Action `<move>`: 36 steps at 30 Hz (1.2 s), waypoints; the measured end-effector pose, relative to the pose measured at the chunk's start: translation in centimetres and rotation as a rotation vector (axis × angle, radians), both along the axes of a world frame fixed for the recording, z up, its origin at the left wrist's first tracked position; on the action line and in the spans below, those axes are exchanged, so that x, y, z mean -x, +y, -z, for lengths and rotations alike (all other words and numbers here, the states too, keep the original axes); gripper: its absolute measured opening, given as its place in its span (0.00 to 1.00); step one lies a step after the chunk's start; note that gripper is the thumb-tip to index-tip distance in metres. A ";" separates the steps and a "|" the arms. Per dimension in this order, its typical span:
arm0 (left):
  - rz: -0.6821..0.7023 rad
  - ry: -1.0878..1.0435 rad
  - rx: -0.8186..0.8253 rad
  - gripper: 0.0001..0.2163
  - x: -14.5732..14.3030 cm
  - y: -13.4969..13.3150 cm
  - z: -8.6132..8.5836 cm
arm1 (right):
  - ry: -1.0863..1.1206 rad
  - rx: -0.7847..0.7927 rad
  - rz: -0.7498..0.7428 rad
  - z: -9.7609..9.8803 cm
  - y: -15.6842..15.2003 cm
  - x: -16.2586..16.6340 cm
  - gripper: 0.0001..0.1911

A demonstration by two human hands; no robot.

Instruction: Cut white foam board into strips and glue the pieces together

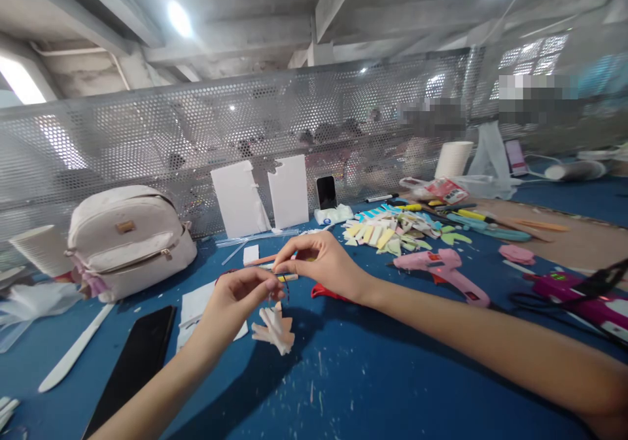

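Observation:
My left hand (243, 294) and my right hand (321, 263) meet fingertip to fingertip above the blue table. Both are closed in a pinch on a thin dark strand (288, 288), whose loose end curls down beside the left thumb. The fingers hide most of it. Just below lies a small cluster of peach and white scraps (275, 330). Behind the fingers, several thin sticks (262, 260) are partly covered. A red object (328, 291) shows under the right wrist; its kind is hidden. White sheets (193, 306) lie beside the left hand.
A pink glue gun (444, 270) lies to the right, near a heap of pale strips (387, 231). At left are a white backpack (130, 240), a black phone-like slab (132, 368) and a white plastic knife (73, 352). Behind stand white boards (289, 195) against a perforated metal screen (206, 119).

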State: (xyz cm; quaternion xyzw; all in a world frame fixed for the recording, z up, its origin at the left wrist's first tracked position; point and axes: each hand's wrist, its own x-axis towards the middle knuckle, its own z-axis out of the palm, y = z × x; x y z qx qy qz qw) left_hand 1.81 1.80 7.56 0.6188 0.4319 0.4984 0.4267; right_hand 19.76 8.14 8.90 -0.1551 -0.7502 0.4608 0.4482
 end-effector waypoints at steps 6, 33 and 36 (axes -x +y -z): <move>-0.096 -0.029 -0.038 0.11 0.6 0.1 0.1 | 0.007 0.021 0.051 0.1 0.7 -0.1 0.03; -0.192 0.409 -0.319 0.07 0.5 -0.5 -0.1 | -0.060 0.132 0.001 1.0 0.4 0.6 0.06; -0.243 0.499 -0.536 0.05 0.8 -0.7 0.0 | -0.083 0.095 0.033 0.7 0.3 0.6 0.06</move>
